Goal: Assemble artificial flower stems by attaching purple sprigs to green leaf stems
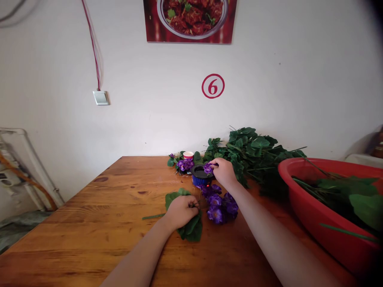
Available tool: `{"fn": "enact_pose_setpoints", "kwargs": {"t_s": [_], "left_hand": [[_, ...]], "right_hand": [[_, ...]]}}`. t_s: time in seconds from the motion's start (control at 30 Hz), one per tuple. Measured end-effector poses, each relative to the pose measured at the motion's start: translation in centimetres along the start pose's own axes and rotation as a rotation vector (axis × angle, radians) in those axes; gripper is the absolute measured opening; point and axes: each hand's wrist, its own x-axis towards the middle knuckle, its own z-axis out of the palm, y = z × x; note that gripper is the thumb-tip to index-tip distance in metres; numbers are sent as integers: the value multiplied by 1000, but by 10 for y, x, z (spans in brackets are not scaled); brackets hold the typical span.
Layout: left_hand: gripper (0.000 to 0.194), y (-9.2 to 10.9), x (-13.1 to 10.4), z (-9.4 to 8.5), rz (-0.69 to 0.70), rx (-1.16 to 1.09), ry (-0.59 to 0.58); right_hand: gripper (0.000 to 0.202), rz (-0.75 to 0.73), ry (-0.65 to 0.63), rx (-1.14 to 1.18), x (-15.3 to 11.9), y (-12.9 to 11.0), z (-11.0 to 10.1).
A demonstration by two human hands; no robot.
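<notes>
Your right hand [224,172] pinched a purple fabric blossom [208,168] over the round blue pot [201,176]; your left hand [181,211] clamped a leafy green stem [188,227], fingertips hidden.

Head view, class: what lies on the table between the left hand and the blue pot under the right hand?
In the head view, loose purple flowers lie between the left hand and the blue pot.

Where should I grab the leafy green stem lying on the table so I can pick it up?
Grab the bare stem end that sticks out left of the left hand. Come from above and pinch it from the sides. It lies flat on the wooden table, thin and free of leaves, which look floppy and would probably bend.
</notes>
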Motion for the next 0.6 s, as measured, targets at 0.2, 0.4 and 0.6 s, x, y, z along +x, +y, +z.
{"fn": "enact_pose_setpoints", "kwargs": {"t_s": [0.2,0.4,0.6], "left_hand": [[18,-2,-1,0,-5,-6,4],[17,-6,0,3,12,-35,11],[18,-12,2,5,0,-126,13]], "right_hand": [[21,58,-53,-3,0,-12,-6],[22,116,-71,-1,-1,-22,-13],[23,161,0,83,4,-33,-22]]}}
